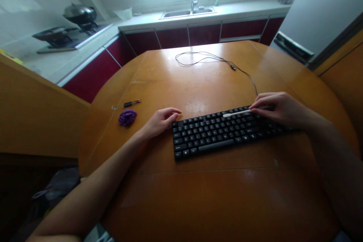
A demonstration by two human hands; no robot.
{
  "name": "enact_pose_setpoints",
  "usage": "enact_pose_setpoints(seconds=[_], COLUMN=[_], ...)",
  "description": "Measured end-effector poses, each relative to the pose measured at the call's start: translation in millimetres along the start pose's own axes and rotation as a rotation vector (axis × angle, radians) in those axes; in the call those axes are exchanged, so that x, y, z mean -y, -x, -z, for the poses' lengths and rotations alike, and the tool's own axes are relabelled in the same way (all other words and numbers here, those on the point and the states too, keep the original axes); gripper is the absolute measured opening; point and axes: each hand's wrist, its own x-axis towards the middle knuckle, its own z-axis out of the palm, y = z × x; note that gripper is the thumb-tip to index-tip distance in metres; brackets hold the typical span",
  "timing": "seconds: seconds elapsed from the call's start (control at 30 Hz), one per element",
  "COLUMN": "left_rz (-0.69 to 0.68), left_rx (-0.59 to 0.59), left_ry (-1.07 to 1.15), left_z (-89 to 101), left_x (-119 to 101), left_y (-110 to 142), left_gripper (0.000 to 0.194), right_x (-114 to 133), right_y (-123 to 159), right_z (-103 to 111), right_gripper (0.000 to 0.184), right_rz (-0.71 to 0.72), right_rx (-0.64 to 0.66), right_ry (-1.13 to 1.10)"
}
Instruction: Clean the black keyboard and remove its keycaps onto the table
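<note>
A black keyboard (210, 132) lies slightly angled on the wooden table. At its upper left corner is my left hand (163, 119), with curled fingers and thumb closed against the corner to hold it. Over the keyboard's right part, my right hand (272, 106) pinches a slim white toothbrush (236, 113). Its narrow head points left and lies over the upper rows of keys; its bristles cannot be made out. My right hand and forearm hide some of the keys at the right end.
A dark cable (198, 57) loops across the table's far side, its plug (233, 67) lying there. Left of my left hand are a purple scrunchie (127, 117) and a small black-handled tool (128, 104). Beyond stand a sink (177, 14), a stove (76, 39) with pans, and a fridge (317, 11).
</note>
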Motion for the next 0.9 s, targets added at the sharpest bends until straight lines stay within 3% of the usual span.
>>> enact_pose_setpoints(seconds=[0.53,0.67,0.9], left_rz=[0.010,0.008,-0.001], left_rx=[-0.004,-0.003,-0.003], left_ry=[-0.005,-0.005,-0.011], left_z=[-0.4,-0.1,-0.2], left_x=[-0.1,-1.2,1.3], left_y=[-0.4,0.1,-0.4], left_gripper=[0.036,0.036,0.035], right_x=[-3.4,-1.3,-0.3], right_y=[1.7,1.9,1.5], right_z=[2.9,3.7,5.7], right_gripper=[0.029,0.029,0.037], right_rz=[-0.015,-0.008,-0.036], right_rx=[-0.035,0.005,0.007], right_ry=[0.034,-0.005,-0.007])
